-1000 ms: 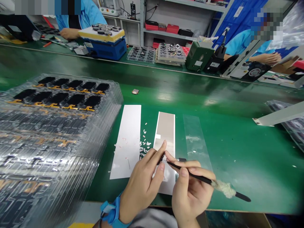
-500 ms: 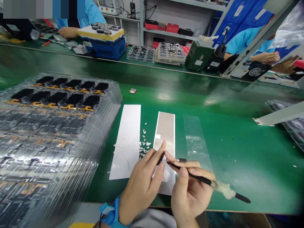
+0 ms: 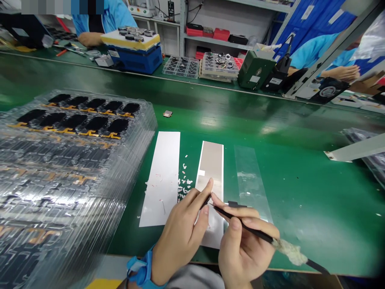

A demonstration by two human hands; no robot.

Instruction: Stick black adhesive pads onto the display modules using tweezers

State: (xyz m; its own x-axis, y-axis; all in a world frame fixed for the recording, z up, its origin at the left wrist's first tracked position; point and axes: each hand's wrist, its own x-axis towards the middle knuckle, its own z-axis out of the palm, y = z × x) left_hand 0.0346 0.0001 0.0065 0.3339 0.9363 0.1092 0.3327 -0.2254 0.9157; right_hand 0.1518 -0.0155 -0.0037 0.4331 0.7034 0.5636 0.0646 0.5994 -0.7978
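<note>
My left hand [image 3: 182,233], with a blue band at the wrist, pinches a small dark piece [image 3: 206,201] between thumb and fingers. Most of that piece is hidden, so its kind is unclear. My right hand [image 3: 248,247] grips black tweezers [image 3: 258,232] with a pale wrapping round the rear part. Their fine tip points at the dark piece; whether it touches cannot be made out. Beneath both hands lies a grey-beige strip sheet [image 3: 212,158] with white edges. Left of it is a white strip [image 3: 167,160], with small white scraps [image 3: 184,182] scattered between.
Stacked clear trays [image 3: 126,160] fill the left side, the top one holding black screens [image 3: 75,123] with orange flex cables. A clear film strip [image 3: 249,172] lies to the right. A small square part [image 3: 167,114] sits farther back. Two people in blue work across the bench.
The view has shifted slightly. Both hands keep the same grips near the dark piece; the tweezers' rear end has dipped a little lower to the right.
</note>
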